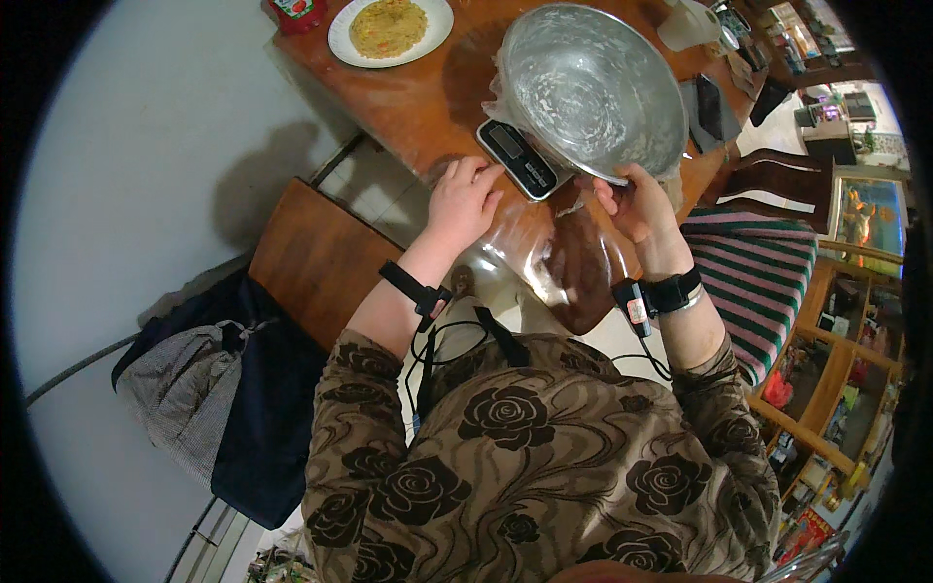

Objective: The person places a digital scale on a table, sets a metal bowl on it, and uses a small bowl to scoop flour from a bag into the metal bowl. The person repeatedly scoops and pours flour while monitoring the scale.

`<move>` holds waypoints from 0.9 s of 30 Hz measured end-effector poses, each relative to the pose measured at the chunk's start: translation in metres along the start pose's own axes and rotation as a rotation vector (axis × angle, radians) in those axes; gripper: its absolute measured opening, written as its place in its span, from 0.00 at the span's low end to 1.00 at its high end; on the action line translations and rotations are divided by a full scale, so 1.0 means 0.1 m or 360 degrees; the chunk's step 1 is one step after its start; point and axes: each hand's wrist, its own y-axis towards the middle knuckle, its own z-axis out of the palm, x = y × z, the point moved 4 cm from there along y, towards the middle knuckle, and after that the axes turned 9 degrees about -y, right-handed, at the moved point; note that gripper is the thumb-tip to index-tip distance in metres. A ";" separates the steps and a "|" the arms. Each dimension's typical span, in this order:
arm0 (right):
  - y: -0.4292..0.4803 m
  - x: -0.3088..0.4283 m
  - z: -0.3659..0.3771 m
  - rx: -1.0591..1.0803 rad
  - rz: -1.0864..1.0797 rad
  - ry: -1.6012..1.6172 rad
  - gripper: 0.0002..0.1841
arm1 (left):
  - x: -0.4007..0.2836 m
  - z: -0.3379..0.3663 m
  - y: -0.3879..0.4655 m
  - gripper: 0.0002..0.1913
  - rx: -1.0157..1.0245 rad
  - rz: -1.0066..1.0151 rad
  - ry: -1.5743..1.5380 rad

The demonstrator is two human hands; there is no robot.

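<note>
A large metal bowl (583, 95) with whitish residue inside is tilted over the wooden table, above and beside a black digital kitchen scale (519, 157). My right hand (635, 204) grips the bowl's near rim, thumb on top and fingers partly hidden beneath. My left hand (465, 193) rests on the table's edge at the left of the scale, fingers bent and close to its side, holding nothing that I can see. Crumpled clear plastic shows behind the bowl's left side. Whether the bowl touches the scale is hard to tell.
A white plate (442, 22) with a flat yellow food stands at the far left, beside a red-capped container (299, 16). A pale cup (685, 28) and a dark flat item (708, 106) lie beyond the bowl. Chairs flank the plastic-covered table (408, 131).
</note>
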 end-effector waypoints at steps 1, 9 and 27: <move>-0.01 0.01 0.02 0.0016 0.0006 -0.0002 0.19 | -0.02 0.00 -0.02 0.20 0.0036 0.0049 0.0023; -0.04 0.01 0.07 0.0219 0.0115 0.0029 0.23 | -0.14 0.22 0.06 0.27 0.0240 0.0233 0.0472; -0.16 0.03 0.18 0.0070 0.0070 0.0322 0.19 | 0.25 -0.11 -0.10 0.36 0.0401 0.0135 0.0293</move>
